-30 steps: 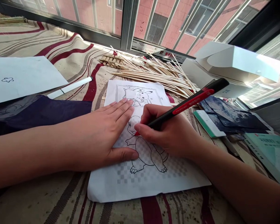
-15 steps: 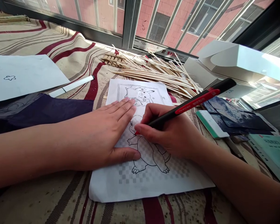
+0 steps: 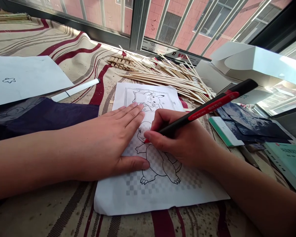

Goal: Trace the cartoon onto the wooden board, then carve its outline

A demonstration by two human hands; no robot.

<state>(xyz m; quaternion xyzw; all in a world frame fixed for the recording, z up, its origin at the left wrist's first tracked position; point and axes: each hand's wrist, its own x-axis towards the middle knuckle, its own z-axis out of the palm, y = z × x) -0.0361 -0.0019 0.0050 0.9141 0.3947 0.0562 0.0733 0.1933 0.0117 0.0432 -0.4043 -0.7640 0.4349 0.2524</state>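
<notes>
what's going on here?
A person is holding a black-and-red pen in the right hand, its tip at the mouth of the lower cartoon figure on a sheet of paper. The left hand lies spread over the paper's left side, holding nothing. The paper is on a striped cloth, its outlines uncolored where visible; the right hand hides part of the figure. Beyond it lies a pile of thin sticks, with a white box to the right.

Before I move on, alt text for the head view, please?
A right hand holds a black-and-red pen to a cartoon creature's face on a paper sheet; the left hand lies flat on it. Thin sticks lie beyond on a striped cloth, near a white box.
</notes>
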